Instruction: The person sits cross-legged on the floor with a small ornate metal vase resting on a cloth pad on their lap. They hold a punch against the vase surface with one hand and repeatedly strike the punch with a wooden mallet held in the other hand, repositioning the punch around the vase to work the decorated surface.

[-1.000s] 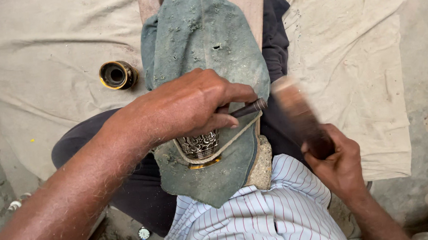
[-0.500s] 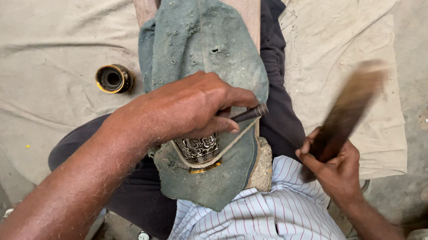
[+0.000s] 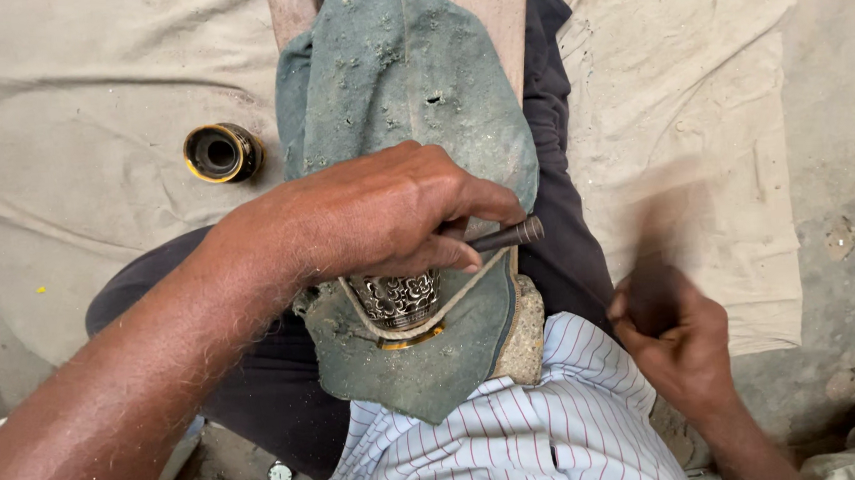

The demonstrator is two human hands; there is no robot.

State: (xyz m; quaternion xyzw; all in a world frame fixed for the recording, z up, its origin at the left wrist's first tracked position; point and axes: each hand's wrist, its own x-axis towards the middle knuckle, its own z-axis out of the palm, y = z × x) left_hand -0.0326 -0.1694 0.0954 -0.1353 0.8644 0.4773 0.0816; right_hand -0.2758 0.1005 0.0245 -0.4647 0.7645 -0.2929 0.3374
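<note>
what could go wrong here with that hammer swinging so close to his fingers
The right hand swings a blurred striking tool toward the punch, whose struck end lies right beside the left hand fingertips: a miss could hit them. The engraved metal piece appears held only by a cord over the green cloth, so the punch might skid and mar the pattern.

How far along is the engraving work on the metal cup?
Done: the visible band of the metal cup already carries a relief pattern. In hand: the left hand holds a chisel over the cup, and the right hand grips a blurred mallet. Left: hidden by the green cloth.
</note>
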